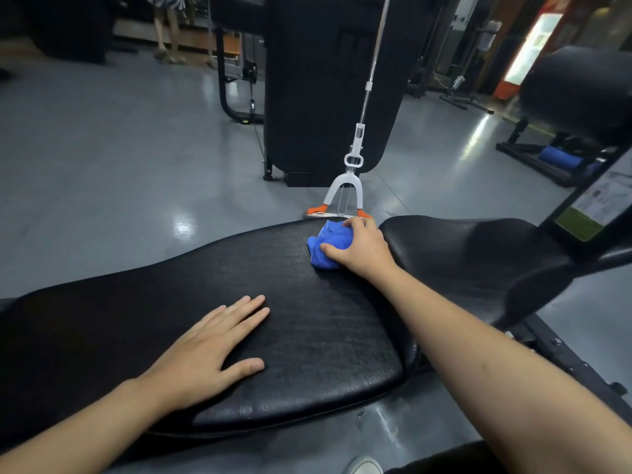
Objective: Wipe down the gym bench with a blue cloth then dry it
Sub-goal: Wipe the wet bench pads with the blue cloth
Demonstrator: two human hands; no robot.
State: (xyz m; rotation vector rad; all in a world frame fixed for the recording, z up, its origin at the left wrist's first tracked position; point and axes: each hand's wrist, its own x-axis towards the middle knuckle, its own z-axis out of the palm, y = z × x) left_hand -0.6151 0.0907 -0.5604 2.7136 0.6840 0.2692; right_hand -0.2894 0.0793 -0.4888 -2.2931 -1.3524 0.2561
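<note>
Right hand (362, 249) grips the bunched blue cloth (326, 246), fingers curled over its top and thumb pinching its near side, pressing it onto the gym bench (307, 336) at the far edge of the long back pad, just beside the gap before the seat pad (478, 254). Judged from this hold, wiping is under way: a wadded cloth under a bearing palm gives firm contact with the textured vinyl. Left hand (212, 350) lies flat on the pad toward its near edge, fingers straight and slightly spread, holding nothing; it appears to brace the person's lean while the other arm reaches across. A mop (345, 196) with orange clamps stands on the floor directly beyond the far edge of the bench, its handle leaning against a dark machine column (325, 80). Part of the cloth is hidden under the palm, so its full extent cannot be judged. The left end of the pad is cut off by the frame. No second, dry cloth is visible. Whether the vinyl is wet cannot be determined.
</note>
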